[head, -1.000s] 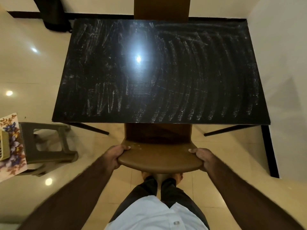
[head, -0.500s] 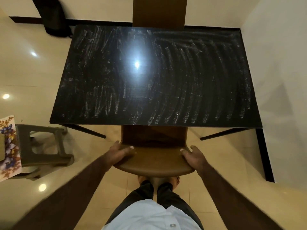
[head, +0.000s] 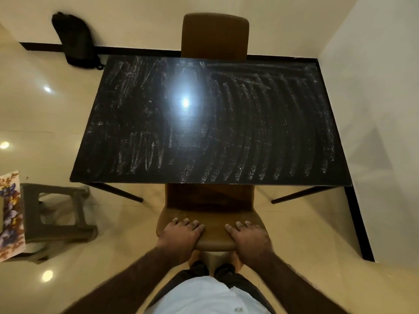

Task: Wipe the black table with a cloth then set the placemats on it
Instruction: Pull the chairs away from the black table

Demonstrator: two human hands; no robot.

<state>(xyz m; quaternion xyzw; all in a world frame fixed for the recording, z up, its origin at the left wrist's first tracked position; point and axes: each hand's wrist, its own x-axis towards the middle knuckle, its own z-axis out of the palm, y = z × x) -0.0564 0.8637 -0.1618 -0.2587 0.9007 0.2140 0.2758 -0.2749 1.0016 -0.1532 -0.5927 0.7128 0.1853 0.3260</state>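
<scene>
- I see the left hand (head: 181, 236) and the right hand (head: 248, 237) side by side on the top of the near brown chair (head: 209, 207) backrest. The fingers (head: 195, 225) lie straight and slightly apart, pressed flat on it.
- That chair is partly tucked under the near edge of the black table (head: 226, 123).
- The table top shows pale curved streaks and a lamp glare left of centre.
- A floral placemat (head: 10, 214) lies at my far left, off the table, just beside a grey stool (head: 56, 218).
- A second brown chair (head: 214, 37) stands at the far side, and a black bag (head: 74, 39) leans against the wall.
</scene>
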